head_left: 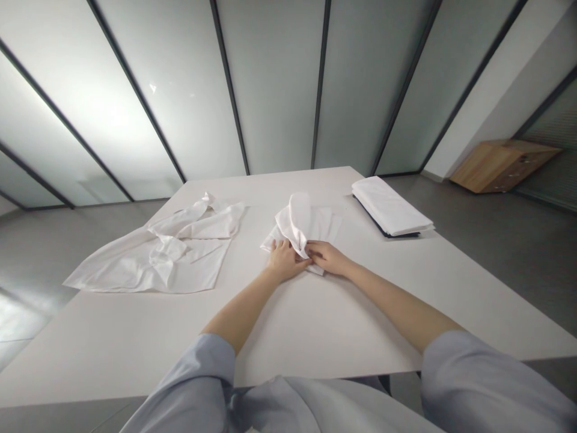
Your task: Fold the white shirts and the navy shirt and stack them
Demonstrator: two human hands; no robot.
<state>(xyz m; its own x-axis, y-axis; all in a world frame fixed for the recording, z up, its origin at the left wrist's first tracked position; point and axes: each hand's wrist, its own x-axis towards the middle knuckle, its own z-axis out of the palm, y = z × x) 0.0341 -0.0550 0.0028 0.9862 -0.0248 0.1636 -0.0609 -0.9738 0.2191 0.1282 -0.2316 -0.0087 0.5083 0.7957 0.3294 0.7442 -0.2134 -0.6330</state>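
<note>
In front of me on the table lies a bunched white cloth [293,219], with a rolled or folded part standing up in its middle and flatter layers spread beneath. My left hand [285,261] is closed on its near left side, thumb pointing right. Fingers of my right hand [328,257] pinch the near edge from the other side, close to the left thumb. The fingertips are partly hidden in the folds. Whether the cloth is a garment I cannot tell.
A second, larger white cloth [180,249] lies crumpled at the left, hanging over the table's [288,337] left edge. At the right is a neat stack of folded white cloth [392,206] on something dark. A wooden cabinet [500,165] stands beyond on the floor.
</note>
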